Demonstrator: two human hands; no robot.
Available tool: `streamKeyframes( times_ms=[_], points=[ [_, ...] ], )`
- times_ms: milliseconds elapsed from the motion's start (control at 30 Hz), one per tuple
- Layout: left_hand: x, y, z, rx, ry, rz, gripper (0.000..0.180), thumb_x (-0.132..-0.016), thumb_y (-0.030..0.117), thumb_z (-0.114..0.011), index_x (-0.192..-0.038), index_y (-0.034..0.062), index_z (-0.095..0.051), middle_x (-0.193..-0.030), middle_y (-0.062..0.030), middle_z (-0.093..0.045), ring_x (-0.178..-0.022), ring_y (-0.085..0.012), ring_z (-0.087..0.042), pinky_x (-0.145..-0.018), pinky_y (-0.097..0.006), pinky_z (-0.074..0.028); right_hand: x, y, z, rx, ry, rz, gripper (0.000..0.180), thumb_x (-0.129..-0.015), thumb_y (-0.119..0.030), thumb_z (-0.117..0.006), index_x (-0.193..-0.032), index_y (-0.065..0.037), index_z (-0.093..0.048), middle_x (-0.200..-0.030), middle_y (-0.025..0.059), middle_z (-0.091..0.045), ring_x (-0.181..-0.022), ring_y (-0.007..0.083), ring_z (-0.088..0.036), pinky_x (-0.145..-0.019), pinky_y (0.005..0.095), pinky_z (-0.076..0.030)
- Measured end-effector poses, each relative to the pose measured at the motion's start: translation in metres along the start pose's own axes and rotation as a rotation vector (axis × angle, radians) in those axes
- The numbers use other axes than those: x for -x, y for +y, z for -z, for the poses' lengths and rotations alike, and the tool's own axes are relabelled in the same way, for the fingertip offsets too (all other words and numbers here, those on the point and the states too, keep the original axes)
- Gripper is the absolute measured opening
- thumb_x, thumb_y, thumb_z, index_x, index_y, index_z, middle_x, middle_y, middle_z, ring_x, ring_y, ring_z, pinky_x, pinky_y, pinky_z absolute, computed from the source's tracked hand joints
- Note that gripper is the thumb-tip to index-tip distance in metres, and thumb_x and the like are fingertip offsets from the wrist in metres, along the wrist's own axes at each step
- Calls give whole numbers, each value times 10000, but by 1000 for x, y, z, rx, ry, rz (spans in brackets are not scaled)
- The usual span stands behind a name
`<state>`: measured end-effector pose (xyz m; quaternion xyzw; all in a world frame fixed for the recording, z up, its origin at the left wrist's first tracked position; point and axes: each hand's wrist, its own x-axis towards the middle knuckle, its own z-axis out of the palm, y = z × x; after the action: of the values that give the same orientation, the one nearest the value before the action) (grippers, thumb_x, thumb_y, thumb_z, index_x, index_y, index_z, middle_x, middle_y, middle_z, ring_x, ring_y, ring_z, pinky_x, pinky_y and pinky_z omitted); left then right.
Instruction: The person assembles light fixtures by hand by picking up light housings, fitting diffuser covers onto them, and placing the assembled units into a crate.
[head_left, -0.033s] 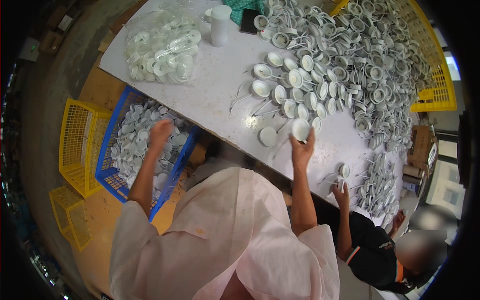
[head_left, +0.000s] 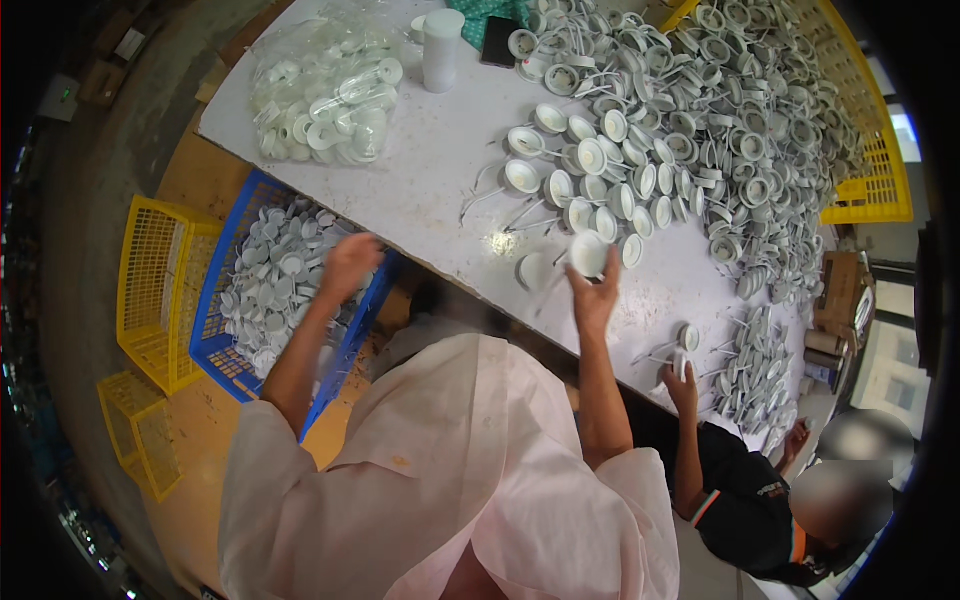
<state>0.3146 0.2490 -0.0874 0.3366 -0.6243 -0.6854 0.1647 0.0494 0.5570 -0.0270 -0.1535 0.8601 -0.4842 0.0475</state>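
Observation:
My right hand (head_left: 594, 285), over the table, grips a small white round downlight (head_left: 588, 254) by its rim between thumb and fingers. Just left of it a white disc-faced downlight (head_left: 531, 271) lies on the table. Beyond sits a cluster of downlights (head_left: 592, 157) with pale cups facing up and thin white wires. Over the right side of the blue basket (head_left: 215, 345), near the table edge, hovers my left hand (head_left: 350, 265). Its fingers are smeared, so whether they hold anything is unclear. White discs with wires (head_left: 272, 262) fill that basket.
A big heap of grey-white ring housings (head_left: 745, 130) covers the far right of the table (head_left: 440, 190). A clear bag of white parts (head_left: 325, 100) and a white bottle (head_left: 441, 52) stand at the far left. Yellow crates (head_left: 150, 290) flank the basket. A co-worker's hand (head_left: 682, 385) works at right.
My left hand has moved right and slightly up, from above the basket's contents toward the table edge. My right hand has shifted slightly left with the downlight.

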Motion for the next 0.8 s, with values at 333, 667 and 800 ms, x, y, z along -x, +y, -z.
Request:
streamKeyframes(
  times_ms=[333,667,800],
  points=[
    [-3,87,-159,-189,-278,-212,693,-683,115,-726,-1278,40,-377,-1188,-158,-538,-1096,-222,-539,-912,-335,-434,27,-92,-59,-317,-518,-59,827,-613,-166,-817,-1290,7,-375,-1193,161,-501,-1066,223,-527,-882,317,-442],
    [-5,40,-129,6,-34,-130,667,-672,-18,-732,-1234,7,-374,-1060,-92,-561,-933,-161,-593,-814,-282,-504,23,26,-26,157,-185,-295,572,-666,-251,-783,-1094,18,-515,-972,107,-578,-819,177,-572,-700,292,-478],
    [-1,44,-132,-110,-19,-162,652,-681,-29,-716,-1228,-11,-362,-1056,-90,-559,-944,-158,-589,-824,-289,-501,23,57,-38,-32,-294,-559,392,-694,-260,-767,-882,3,-546,-737,62,-594,-649,147,-585,-581,268,-472]
  ],
)
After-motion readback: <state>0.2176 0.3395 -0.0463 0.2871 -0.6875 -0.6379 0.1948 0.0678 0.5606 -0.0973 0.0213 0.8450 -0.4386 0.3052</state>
